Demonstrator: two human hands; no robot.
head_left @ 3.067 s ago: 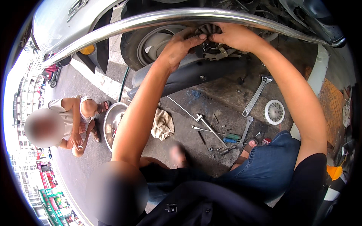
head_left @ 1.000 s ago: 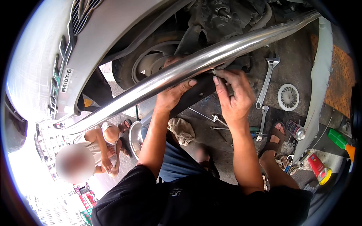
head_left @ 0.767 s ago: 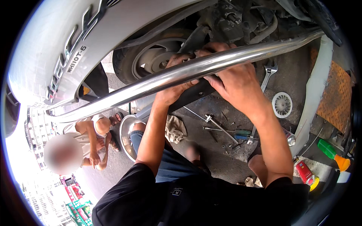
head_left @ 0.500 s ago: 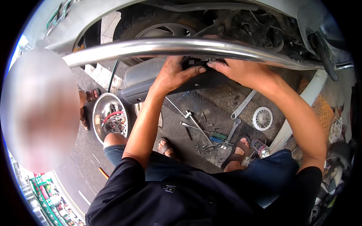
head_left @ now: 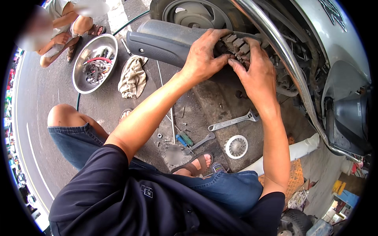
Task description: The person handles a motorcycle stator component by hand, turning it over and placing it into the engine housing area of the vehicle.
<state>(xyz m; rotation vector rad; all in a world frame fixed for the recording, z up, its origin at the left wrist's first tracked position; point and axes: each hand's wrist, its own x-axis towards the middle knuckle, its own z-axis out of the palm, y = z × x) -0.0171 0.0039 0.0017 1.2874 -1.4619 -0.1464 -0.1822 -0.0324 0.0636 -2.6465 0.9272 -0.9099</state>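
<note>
Both hands are at the scooter's open side, by the inner end of its long grey cover [head_left: 165,41]. My left hand [head_left: 204,53] curls around the near side of a dirty, chunky-toothed drive belt [head_left: 238,44], thumb pointing inward. Across from it, my right hand [head_left: 256,72] grips the belt's other side, with fingers over the top and thumb close to the left thumb. Much of the belt is hidden by the fingers. Behind the hands lies the wheel [head_left: 197,15]. The chrome bar [head_left: 283,43] runs just right of my right hand.
An adjustable wrench [head_left: 232,121], a white fan wheel [head_left: 236,146], a combination wrench [head_left: 201,141] and screwdrivers [head_left: 184,139] lie below. At left are a metal bowl of tools [head_left: 94,80] and a rag [head_left: 133,76]. Another person [head_left: 63,23] crouches beyond the bowl.
The view has swung, so the chrome bar no longer crosses over my hands. My fingers are now wrapped around the toothed belt, which shows between them. The rag has come into view.
</note>
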